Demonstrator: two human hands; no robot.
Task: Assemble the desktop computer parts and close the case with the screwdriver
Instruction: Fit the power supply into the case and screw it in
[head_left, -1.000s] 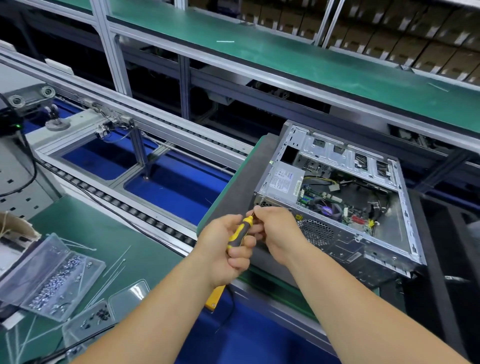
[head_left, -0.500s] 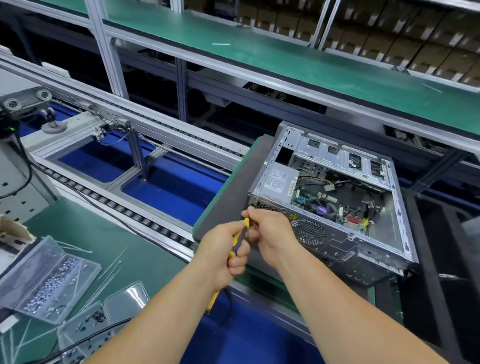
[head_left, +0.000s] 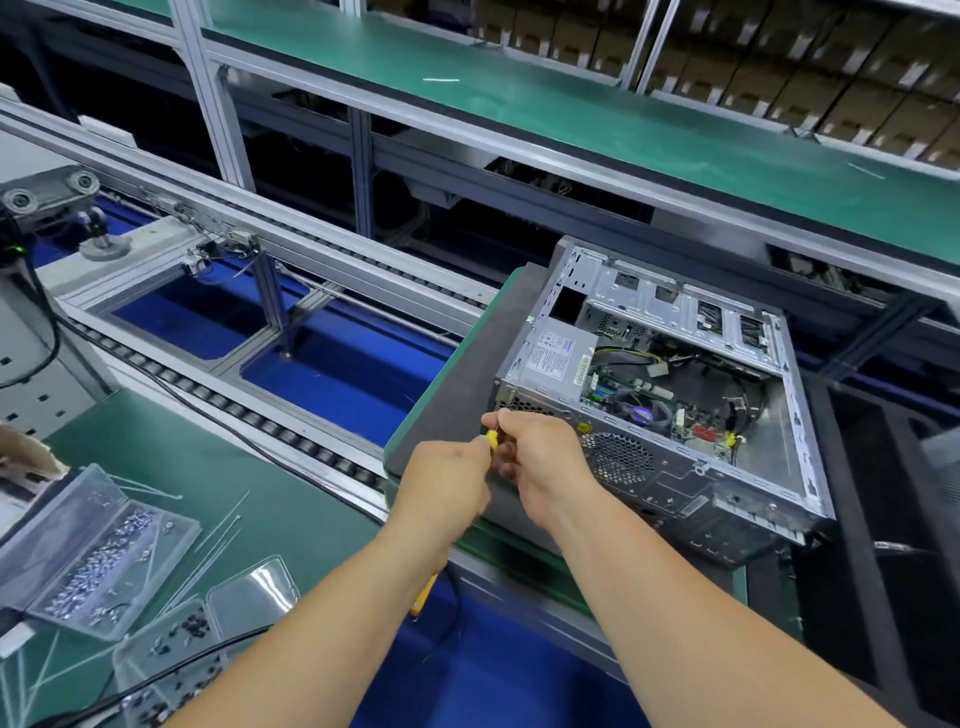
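Green-matted bench (head_left: 291, 519), roller conveyor behind; open silver metal computer case (head_left: 670, 415) lies on a grey pad at 3 o'clock. Left hand (head_left: 441, 483) grips the yellow-handled screwdriver (head_left: 491, 440) at the case's near corner. Right hand (head_left: 540, 457) pinches at its tip.

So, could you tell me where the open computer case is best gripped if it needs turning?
Probably by the computer case frame's top rails, from above: it lies on its side with the panel off, so those folded edges are exposed. The near rear corner is taken up by both hands and the screwdriver.
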